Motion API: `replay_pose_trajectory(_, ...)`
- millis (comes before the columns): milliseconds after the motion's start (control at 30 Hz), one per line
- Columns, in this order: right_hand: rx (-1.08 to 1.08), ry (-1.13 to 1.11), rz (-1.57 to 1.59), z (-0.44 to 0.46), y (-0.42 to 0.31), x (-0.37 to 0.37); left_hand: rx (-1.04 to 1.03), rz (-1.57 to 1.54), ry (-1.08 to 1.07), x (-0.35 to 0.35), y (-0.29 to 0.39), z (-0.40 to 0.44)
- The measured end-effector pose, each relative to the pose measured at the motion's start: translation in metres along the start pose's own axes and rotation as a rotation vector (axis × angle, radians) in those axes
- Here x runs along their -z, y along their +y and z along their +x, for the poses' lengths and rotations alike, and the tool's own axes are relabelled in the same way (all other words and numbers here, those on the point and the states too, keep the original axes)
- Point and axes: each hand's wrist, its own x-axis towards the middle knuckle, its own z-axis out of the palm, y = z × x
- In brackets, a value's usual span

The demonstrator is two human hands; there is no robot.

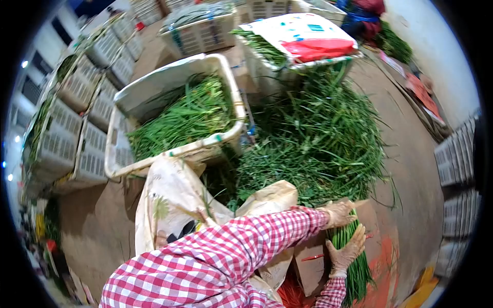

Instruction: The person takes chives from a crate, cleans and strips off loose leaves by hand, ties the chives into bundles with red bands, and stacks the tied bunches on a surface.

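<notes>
A bunch of long, thin green stalks (361, 277) lies on a low box or board at the lower right. My left hand (339, 213), in a thin pale glove, closes over the bunch's upper end. Lower down, my gloved right hand (347, 252) spans the same bunch, thumb on one side and fingers on the other. A red-handled tool (312, 257) rests on the brown cardboard surface (309, 269) left of my right hand; its kind is unclear. Red strands, perhaps ties (291, 292), lie below it. Beyond my hands spreads a large heap of loose green stalks (318, 138).
A white crate (239, 110) partly filled with greens stands ahead to the left. Behind the heap is another crate (267, 77), topped by a white and red sack (303, 36). Stacked crates (56, 136) line the left, more crates (458, 154) the right. Another person (362, 15) is at the back.
</notes>
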Motion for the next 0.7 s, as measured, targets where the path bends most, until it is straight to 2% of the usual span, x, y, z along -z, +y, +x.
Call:
replay_pose_trajectory(33, -0.009, 0.013, -0.031, 0.004, 0.010, -0.003, 0.005, 0.011, -0.006, 0.014, 0.023, -0.012)
replay_pose_trajectory(67, -0.001, 0.048, -0.047, 0.008, 0.019, -0.004, -0.018, 0.142, 0.093, 0.021, 0.040, -0.018)
replay_pose_trajectory(100, 0.017, 0.060, 0.056, 0.001, -0.052, -0.044, 0.050, 0.221, 0.109, 0.054, -0.001, -0.062)
replay_pose_trajectory(167, 0.083, 0.103, 0.080, 0.001, -0.053, -0.040, -0.092, 0.047, 0.301, 0.066, 0.012, -0.078)
replay_pose_trajectory(267, 0.079, 0.056, 0.032, 0.008, -0.056, -0.025, -0.267, -0.222, 0.282, 0.114, 0.042, -0.136)
replay_pose_trajectory(300, 0.079, 0.056, 0.029, 0.015, -0.053, -0.024, -0.324, -0.347, 0.357, 0.125, 0.045, -0.158)
replay_pose_trajectory(400, -0.048, -0.152, -0.070, 0.028, -0.069, -0.016, -0.373, -0.419, 0.414, 0.160, 0.034, -0.220)
replay_pose_trajectory(433, -0.030, -0.139, -0.081, 0.040, -0.071, -0.018, -0.385, -0.423, 0.436, 0.169, 0.025, -0.237)
replay_pose_trajectory(500, -0.137, -0.444, -0.230, 0.059, -0.073, -0.010, -0.432, -0.496, 0.496, 0.190, 0.003, -0.275)
replay_pose_trajectory(533, -0.242, -0.592, -0.499, 0.080, -0.105, 0.009, -0.481, -0.460, 0.532, 0.206, -0.014, -0.295)
replay_pose_trajectory(567, -0.176, -0.587, -0.354, 0.078, -0.143, 0.051, -0.515, -0.433, 0.559, 0.221, -0.034, -0.318)
replay_pose_trajectory(600, -0.072, -0.400, -0.269, 0.103, -0.121, 0.023, -0.501, -0.351, 0.619, 0.238, -0.057, -0.343)
replay_pose_trajectory(667, -0.024, -0.307, -0.147, 0.099, -0.239, 0.091, -0.382, -0.282, 0.764, 0.270, -0.109, -0.394)
replay_pose_trajectory(700, 0.136, -0.159, 0.054, 0.111, -0.259, 0.086, -0.287, -0.285, 0.837, 0.284, -0.135, -0.421)
